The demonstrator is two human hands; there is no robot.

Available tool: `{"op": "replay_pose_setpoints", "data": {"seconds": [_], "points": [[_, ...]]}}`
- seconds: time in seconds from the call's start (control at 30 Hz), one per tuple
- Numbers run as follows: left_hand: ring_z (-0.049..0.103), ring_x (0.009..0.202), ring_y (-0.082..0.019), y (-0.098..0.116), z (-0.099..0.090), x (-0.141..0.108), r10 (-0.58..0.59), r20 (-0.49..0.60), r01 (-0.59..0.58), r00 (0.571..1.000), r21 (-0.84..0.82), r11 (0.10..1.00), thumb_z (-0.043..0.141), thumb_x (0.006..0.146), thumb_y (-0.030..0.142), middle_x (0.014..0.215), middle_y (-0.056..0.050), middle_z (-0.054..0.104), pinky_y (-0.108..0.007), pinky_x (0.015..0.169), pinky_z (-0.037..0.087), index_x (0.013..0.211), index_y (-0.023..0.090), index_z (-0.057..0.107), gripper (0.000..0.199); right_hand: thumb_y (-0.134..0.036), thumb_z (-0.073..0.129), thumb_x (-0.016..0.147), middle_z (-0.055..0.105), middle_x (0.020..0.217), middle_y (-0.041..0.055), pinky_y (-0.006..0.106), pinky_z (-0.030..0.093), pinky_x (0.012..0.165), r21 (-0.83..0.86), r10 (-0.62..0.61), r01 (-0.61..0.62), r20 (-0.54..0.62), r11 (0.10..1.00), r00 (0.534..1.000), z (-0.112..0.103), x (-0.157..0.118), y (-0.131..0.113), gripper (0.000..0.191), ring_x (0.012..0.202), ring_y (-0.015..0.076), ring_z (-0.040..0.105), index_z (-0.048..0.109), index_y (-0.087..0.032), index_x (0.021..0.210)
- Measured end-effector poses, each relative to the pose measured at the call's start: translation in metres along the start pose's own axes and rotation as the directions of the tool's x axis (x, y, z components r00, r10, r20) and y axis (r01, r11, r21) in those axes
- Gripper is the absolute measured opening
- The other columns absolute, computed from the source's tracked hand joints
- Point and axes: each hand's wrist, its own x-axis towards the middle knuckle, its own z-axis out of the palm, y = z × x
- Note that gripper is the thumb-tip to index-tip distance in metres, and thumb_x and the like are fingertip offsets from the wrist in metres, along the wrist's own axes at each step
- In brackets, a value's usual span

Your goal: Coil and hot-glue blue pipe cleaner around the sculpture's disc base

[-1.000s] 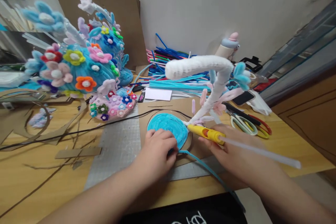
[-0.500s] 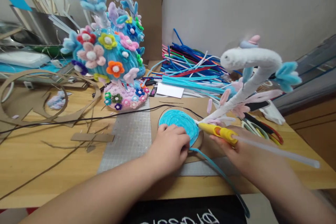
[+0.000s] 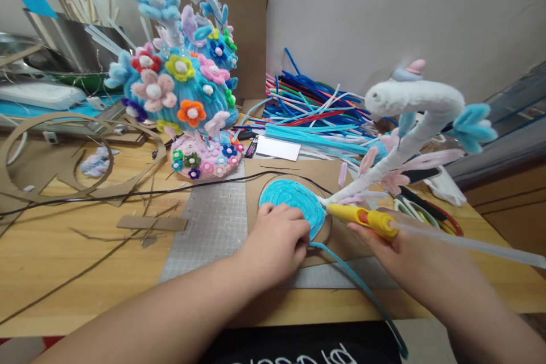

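My right hand [image 3: 396, 244] grips a yellow hot glue gun [image 3: 362, 219] with a clear glue stick [image 3: 473, 243] out of its back. The gun's nozzle is at the right edge of a flat coil of blue pipe cleaner [image 3: 290, 190] lying on cardboard. Over the coil's lower edge rests my left hand [image 3: 281, 233], fingers curled and pressed down. From beneath it a loose blue pipe cleaner tail [image 3: 354, 278] runs down past the table edge. My left fingertips are partly hidden. Close behind the nozzle rises a white fuzzy curved stem [image 3: 405, 131] with pink and blue petals.
Fuzzy flower-covered pieces [image 3: 183, 79] stand at the back left. A pile of pipe cleaners [image 3: 315, 114] lies against the wall. Cut cardboard rings [image 3: 160, 153] are on the left; a black cord [image 3: 205, 182] crosses the grey cutting mat [image 3: 209, 233]. Scissors [image 3: 430, 213] lie right.
The view has shifted slightly, so most things appear a little further right. The glue gun stays at the coil's right edge, and my left hand keeps its place on the coil.
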Motion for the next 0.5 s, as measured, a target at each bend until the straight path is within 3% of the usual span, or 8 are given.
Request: {"op": "replay_pose_setpoints", "data": {"seconds": [0.2, 0.37, 0.5], "points": [[0.054, 0.088, -0.019, -0.0001, -0.0015, 0.001, -0.007, 0.0, 0.007, 1.0, -0.019, 1.0, 0.058, 0.081, 0.016, 0.085, 0.002, 0.064, -0.038, 0.079, 0.03, 0.074, 0.02, 0.062, 0.009, -0.066, 0.027, 0.092, 0.062, 0.06, 0.0056, 0.03, 0.031, 0.043, 0.106, 0.043, -0.044, 0.007, 0.993, 0.999, 0.002, -0.0027, 0.0019, 0.062, 0.046, 0.0212, 0.055, 0.063, -0.021, 0.072], [0.054, 0.088, -0.018, 0.0006, -0.0018, 0.0001, -0.018, -0.003, 0.018, 1.0, -0.024, 1.0, 0.059, 0.081, 0.016, 0.086, 0.002, 0.064, -0.037, 0.079, 0.029, 0.074, 0.02, 0.062, 0.009, -0.07, 0.024, 0.089, 0.068, 0.07, 0.0055, 0.032, 0.039, 0.048, 0.194, 0.144, -0.184, 0.205, 0.964, 0.968, -0.0013, -0.0043, 0.0033, 0.063, 0.054, 0.0236, 0.06, 0.066, -0.024, 0.082], [0.054, 0.087, -0.018, -0.0001, -0.0004, 0.0007, -0.015, -0.012, 0.015, 1.0, -0.024, 1.0, 0.058, 0.082, 0.016, 0.084, 0.002, 0.064, -0.036, 0.078, 0.029, 0.074, 0.02, 0.062, 0.009, -0.07, 0.029, 0.088, 0.069, 0.074, 0.0045, 0.033, 0.041, 0.048, 0.246, 0.158, -0.226, 0.27, 0.942, 0.95, -0.0043, -0.0068, 0.0075, 0.058, 0.058, 0.0247, 0.064, 0.066, -0.025, 0.083]]}}
